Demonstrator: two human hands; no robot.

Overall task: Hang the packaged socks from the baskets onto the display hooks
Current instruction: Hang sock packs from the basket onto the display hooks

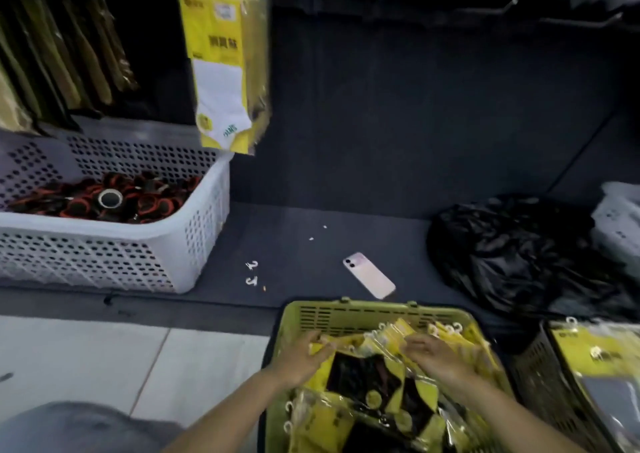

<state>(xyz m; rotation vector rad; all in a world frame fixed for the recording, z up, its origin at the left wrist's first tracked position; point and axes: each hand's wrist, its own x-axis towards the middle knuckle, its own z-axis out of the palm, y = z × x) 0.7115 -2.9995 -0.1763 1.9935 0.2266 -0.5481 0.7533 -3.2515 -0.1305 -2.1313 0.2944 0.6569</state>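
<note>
The hanging sock package (227, 71) carries dark characters on its yellow card, too blurred to read; a small green word near its lower end cannot be made out either; the yellow packages in the green basket (346, 314) show printing too small and smeared to read.

One head-worn camera looks forward and steeply down, close over a green basket (349, 315), with the dark display wall (433, 106) farther ahead.
</note>
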